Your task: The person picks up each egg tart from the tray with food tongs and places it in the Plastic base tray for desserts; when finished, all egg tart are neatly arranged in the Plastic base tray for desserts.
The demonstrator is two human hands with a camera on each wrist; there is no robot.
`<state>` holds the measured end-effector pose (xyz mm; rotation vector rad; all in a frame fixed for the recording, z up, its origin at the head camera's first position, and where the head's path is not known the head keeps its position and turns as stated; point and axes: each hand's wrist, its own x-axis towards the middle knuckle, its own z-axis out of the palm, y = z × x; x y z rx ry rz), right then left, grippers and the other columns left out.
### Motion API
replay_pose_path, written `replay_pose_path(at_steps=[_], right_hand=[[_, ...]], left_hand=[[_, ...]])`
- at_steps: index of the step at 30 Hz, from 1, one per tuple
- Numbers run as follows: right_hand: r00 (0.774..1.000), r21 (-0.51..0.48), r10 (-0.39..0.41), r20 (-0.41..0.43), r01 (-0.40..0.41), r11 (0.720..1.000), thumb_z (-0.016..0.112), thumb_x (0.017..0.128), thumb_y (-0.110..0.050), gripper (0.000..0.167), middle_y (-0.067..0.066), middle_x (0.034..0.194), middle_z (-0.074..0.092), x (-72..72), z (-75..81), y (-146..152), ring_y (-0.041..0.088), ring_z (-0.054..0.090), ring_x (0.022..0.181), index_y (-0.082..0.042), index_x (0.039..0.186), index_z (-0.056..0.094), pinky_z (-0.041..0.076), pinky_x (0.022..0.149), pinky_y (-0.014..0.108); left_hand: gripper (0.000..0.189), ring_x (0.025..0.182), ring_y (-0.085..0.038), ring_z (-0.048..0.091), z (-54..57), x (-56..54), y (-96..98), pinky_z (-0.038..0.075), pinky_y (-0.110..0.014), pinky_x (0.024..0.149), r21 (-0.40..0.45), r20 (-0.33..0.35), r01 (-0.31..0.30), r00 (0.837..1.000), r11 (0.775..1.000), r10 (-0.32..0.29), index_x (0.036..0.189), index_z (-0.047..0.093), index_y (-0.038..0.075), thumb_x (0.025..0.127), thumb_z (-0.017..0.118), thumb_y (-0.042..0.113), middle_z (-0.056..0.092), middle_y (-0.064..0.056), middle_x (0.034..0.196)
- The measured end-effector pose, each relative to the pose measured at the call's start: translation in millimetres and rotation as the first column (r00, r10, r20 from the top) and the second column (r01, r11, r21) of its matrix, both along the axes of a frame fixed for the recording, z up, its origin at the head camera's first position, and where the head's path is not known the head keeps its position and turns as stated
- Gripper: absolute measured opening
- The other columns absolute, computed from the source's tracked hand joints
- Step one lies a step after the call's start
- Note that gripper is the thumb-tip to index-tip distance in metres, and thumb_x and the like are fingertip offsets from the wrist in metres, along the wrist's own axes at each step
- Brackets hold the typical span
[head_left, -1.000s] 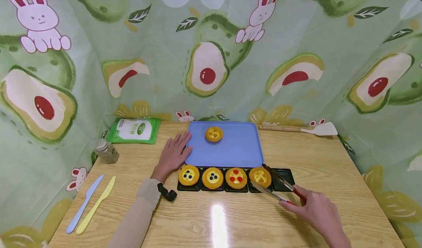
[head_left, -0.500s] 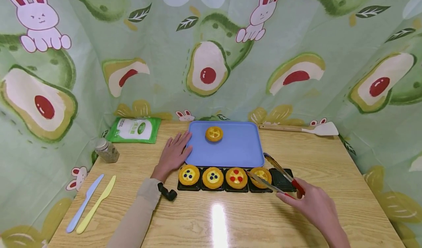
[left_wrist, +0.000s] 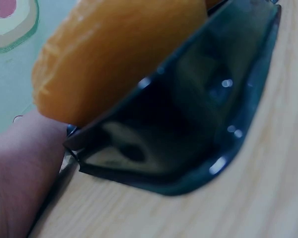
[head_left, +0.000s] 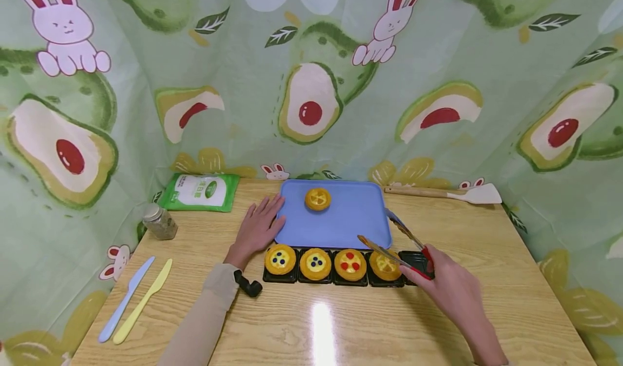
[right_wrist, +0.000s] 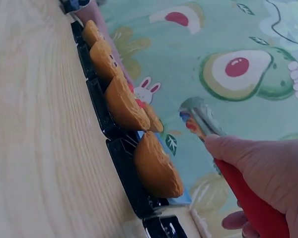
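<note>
My left hand (head_left: 257, 228) lies with fingers stretched out, fingertips at the left rim of a blue tray (head_left: 352, 212). A single egg tart (head_left: 318, 199) with a wedge-patterned top sits on that tray. In my right hand (head_left: 450, 285) I hold red-handled tongs (right_wrist: 248, 193), their arms spread with nothing between the tips. The tongs hover above a similar tart (head_left: 386, 266) in a black plastic holder. To its left, in holders, stand a tart with red toppings (head_left: 350, 265) and two with dark blue dots, one (head_left: 315, 264) beside the other (head_left: 280, 259).
An end black holder (head_left: 415, 260) is partly hidden by the tongs. A spatula (head_left: 438, 193) lies behind right. At left are a green packet (head_left: 201, 192), a lidded jar (head_left: 160, 223), a blue knife (head_left: 126, 301) and a yellow knife (head_left: 143, 303). A patterned curtain (head_left: 253, 106) surrounds the table.
The tongs have come away from the wedge-patterned tart, rising and moving back toward the tray's right corner. That tart stays in its holder. My left hand keeps its place.
</note>
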<state>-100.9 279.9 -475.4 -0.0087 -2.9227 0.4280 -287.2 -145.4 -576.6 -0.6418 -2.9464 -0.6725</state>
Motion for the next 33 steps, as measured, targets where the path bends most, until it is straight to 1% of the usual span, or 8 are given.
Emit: replay_pose_path(at_steps=[3,5,9,12,19,25,28,33], right_hand=[[1.000,0.019,0.008,0.007,-0.008,1.000,0.072,0.089,-0.067,0.066,-0.001,0.070,0.049,-8.3,-0.5,-4,0.015,0.043,0.054,-0.005,0.110,0.064,0.030,0.043,0.032],[1.000,0.024,0.016,0.004,-0.016,1.000,0.070,0.091,-0.067,0.065,0.000,0.071,0.048,-14.4,-0.9,-7,0.016,0.043,0.054,-0.005,0.111,0.063,0.031,0.043,0.032],[0.999,0.019,0.052,-0.005,-0.052,0.998,0.068,0.093,-0.064,0.058,0.001,0.070,0.045,-27.5,-2.4,-13,0.016,0.040,0.051,-0.007,0.099,0.058,0.029,0.043,0.032],[0.997,0.008,0.083,0.004,-0.083,0.997,0.068,0.094,-0.064,0.058,0.002,0.067,0.042,-37.8,-2.7,-18,0.016,0.039,0.050,-0.008,0.094,0.055,0.029,0.043,0.031],[0.987,-0.008,0.159,0.010,-0.159,0.987,0.067,0.095,-0.064,0.070,0.004,0.072,0.050,-64.6,-0.5,-22,0.017,0.044,0.052,0.002,0.119,0.059,0.035,0.044,0.030],[0.977,-0.006,0.213,0.007,-0.213,0.977,0.069,0.091,-0.067,0.071,0.002,0.070,0.051,-91.3,1.3,-25,0.016,0.045,0.052,0.000,0.114,0.062,0.036,0.044,0.030],[0.973,0.000,0.229,0.032,-0.229,0.973,0.069,0.089,-0.071,0.073,0.001,0.068,0.050,-104.4,2.5,-29,0.016,0.046,0.052,-0.001,0.110,0.062,0.036,0.046,0.030],[0.959,0.040,0.276,0.062,-0.279,0.960,0.070,0.089,-0.070,0.072,0.001,0.064,0.046,-124.9,1.7,-41,0.017,0.045,0.051,-0.001,0.107,0.061,0.036,0.046,0.030]], left_hand=[[0.064,0.161,-0.031,0.014,0.6,0.0,0.3,0.006,-0.059,0.127,0.002,0.001,0.000,1.000,1.000,0.000,0.168,0.025,0.023,0.111,0.036,0.051,0.020,0.004,0.174],[0.065,0.161,-0.030,0.014,0.0,-0.3,0.4,0.006,-0.058,0.127,-0.004,0.000,0.000,1.000,1.000,0.000,0.168,0.024,0.024,0.111,0.036,0.051,0.019,0.004,0.174],[0.065,0.161,-0.032,0.016,-1.2,-0.8,0.1,0.008,-0.060,0.127,0.000,-0.013,0.002,1.000,1.000,-0.002,0.168,0.025,0.022,0.111,0.037,0.050,0.021,0.002,0.174],[0.065,0.161,-0.031,0.016,-1.5,-1.3,-0.4,0.008,-0.059,0.127,0.001,-0.009,0.003,1.000,1.000,-0.003,0.168,0.025,0.023,0.111,0.037,0.051,0.021,0.003,0.174],[0.065,0.162,-0.027,0.012,-1.8,-2.0,-2.0,0.007,-0.056,0.128,-0.019,0.007,0.005,1.000,1.000,-0.004,0.169,0.021,0.026,0.111,0.034,0.054,0.017,0.006,0.174],[0.065,0.162,-0.028,0.014,-2.1,-2.9,-0.6,0.007,-0.057,0.128,-0.028,-0.002,0.005,1.000,1.000,-0.005,0.169,0.021,0.027,0.111,0.034,0.054,0.017,0.007,0.174],[0.065,0.161,-0.029,0.014,-2.2,-2.9,-0.3,0.007,-0.057,0.128,-0.022,-0.006,0.005,1.000,1.000,-0.005,0.168,0.022,0.026,0.111,0.034,0.053,0.018,0.006,0.174],[0.065,0.161,-0.029,0.014,-3.8,-1.0,-0.8,0.007,-0.057,0.128,-0.019,-0.011,-0.001,1.000,1.000,0.000,0.169,0.021,0.025,0.111,0.034,0.053,0.018,0.005,0.174]])
